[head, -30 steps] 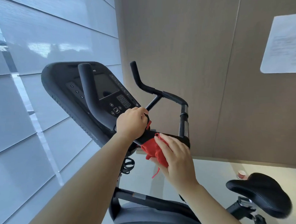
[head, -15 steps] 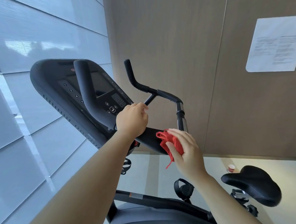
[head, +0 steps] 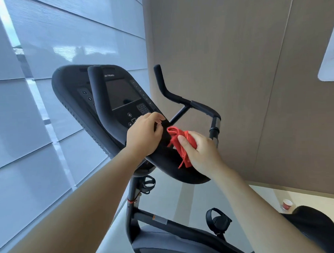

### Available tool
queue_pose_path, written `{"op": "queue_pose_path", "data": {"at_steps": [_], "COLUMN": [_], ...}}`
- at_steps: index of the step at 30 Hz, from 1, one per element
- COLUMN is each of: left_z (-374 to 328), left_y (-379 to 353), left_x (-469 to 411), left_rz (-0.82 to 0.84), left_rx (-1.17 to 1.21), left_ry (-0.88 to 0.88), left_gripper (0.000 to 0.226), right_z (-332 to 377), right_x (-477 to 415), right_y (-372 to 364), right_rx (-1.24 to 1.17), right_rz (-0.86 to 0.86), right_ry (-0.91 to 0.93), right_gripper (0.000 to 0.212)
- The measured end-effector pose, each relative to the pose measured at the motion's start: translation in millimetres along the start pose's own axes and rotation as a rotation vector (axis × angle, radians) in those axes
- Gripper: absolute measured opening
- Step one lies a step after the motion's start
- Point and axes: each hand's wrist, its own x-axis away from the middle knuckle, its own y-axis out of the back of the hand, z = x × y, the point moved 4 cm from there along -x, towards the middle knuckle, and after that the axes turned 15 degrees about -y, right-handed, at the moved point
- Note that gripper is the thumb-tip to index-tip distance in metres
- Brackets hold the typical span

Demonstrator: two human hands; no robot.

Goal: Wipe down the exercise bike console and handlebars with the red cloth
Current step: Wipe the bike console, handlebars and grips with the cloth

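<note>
The black exercise bike console with its dark screen and keypad fills the middle of the view. The left handlebar rises in front of it and the right handlebar curves up further right. My left hand grips the lower edge of the console, fingers curled over it. My right hand holds the bunched red cloth and presses it against the console's lower right part. Loose red ends hang below the hand.
A tan wall panel stands close behind the bike, with a white sheet of paper on it at the right. The black saddle is at lower right, a small red cup on the floor beside it. Window blinds fill the left side.
My right hand with the red cloth has moved up along the console's lower part, nearer to my left hand. My left hand's grip has shifted slightly toward the console's edge.
</note>
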Motion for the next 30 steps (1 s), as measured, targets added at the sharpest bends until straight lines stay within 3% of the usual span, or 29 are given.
{"op": "queue_pose_path", "data": {"at_steps": [2,5,12,17,19,22,27,30], "left_z": [0,0,-7,-28,-42,-54,-54,-56], "left_y": [0,0,0,0,-9,-26,-31,-31], "left_x": [-1,0,2,6,7,9,11,12], "left_rz": [0.016,0.047,0.070,0.001,-0.013,0.045,0.092,0.112], "left_rx": [-0.018,-0.061,-0.114,-0.127,-0.125,-0.158,-0.237,-0.245], "left_ry": [0.034,0.063,0.046,0.133,0.163,0.203,0.244,0.248], "left_gripper": [0.027,0.026,0.023,0.020,0.021,0.024,0.024,0.024], "right_z": [0,-9,-62,-115,-114,-94,-100,-107], "right_x": [-6,-10,5,-25,-32,-13,-7,-34], "right_y": [-9,-8,21,47,46,33,27,30], "right_rx": [0.122,0.168,0.057,-0.021,-0.055,-0.091,-0.134,-0.021], "right_rz": [0.185,0.313,0.265,0.286,0.292,0.359,0.330,0.313], "right_ry": [0.035,0.083,0.291,0.149,0.097,0.217,0.342,0.345], "right_gripper": [0.028,0.028,0.043,0.055,0.050,0.037,0.052,0.038]}}
